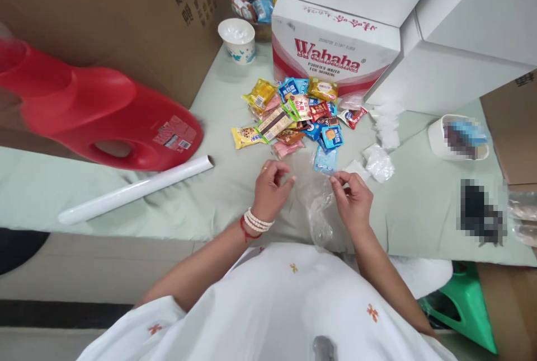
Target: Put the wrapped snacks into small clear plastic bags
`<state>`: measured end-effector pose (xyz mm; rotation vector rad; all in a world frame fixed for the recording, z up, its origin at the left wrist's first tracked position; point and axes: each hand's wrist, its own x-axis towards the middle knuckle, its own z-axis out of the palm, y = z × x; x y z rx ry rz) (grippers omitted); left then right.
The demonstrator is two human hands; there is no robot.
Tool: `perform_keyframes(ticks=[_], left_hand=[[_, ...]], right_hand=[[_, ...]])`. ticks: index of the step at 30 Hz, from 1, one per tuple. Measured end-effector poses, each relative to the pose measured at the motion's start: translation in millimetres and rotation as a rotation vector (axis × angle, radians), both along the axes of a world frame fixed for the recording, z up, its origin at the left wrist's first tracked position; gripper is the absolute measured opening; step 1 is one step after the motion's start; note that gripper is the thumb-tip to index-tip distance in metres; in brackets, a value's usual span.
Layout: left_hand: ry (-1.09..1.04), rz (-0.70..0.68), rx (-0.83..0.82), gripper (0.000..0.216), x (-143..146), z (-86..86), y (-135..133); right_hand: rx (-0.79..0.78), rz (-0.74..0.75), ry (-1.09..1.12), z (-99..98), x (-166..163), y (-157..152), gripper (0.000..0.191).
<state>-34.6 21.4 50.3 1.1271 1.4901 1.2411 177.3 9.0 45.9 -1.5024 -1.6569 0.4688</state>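
A clear plastic bag (321, 212) hangs between my two hands just above the table's front edge, its lower end crumpled. My left hand (271, 190), with white beads and a red cord at the wrist, pinches its left edge. On the other side, my right hand (354, 198) pinches the bag's right edge between thumb and index finger. Just beyond my fingers, a light-blue snack packet (325, 159) lies at the near end of a heap of small wrapped snacks (293, 117). Folded clear plastic (378, 163) sits right of my right hand.
A big red jug (109, 103) leans in at left, above a white roll (138, 190). Behind the snacks stand a Wahaha carton (335, 42) and a paper cup (237, 41). At right is a white tub (438, 137); a green stool (472, 305) is below the table.
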Motion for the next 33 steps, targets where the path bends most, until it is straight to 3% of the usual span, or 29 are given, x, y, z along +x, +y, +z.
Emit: perform_keyframes(ticks=[4, 11, 16, 22, 28, 33], left_hand=[[-0.137, -0.268, -0.053, 0.024, 30.5, 14.8, -3.0], [-0.265, -0.228, -0.136, 0.026, 63.8, 2.0, 7.7], [-0.464, -0.271, -0.177, 0.028, 58.5, 1.3, 2.4], [-0.358, -0.317, -0.140, 0.024, 56.2, 7.6, -1.8], [-0.600, -0.194, -0.269, 0.020, 41.2, 0.7, 5.6], [-0.796, -0.156, -0.333, 0.033, 15.2, 0.5, 22.7]], right_hand=[[0.175, 0.038, -0.246, 1.7, -4.1, -1.3, 0.015], [0.208, 0.029, -0.445, 7.7, -5.7, -9.5, 0.015], [0.008, 0.127, -0.047, 17.9, 2.4, -11.1, 0.018], [-0.231, 0.138, 0.302, 17.7, 4.8, 1.9, 0.024], [-0.376, -0.005, 0.682, 12.2, 1.8, 10.9, 0.031], [-0.440, -0.072, 0.873, 16.9, -1.1, 13.5, 0.040]])
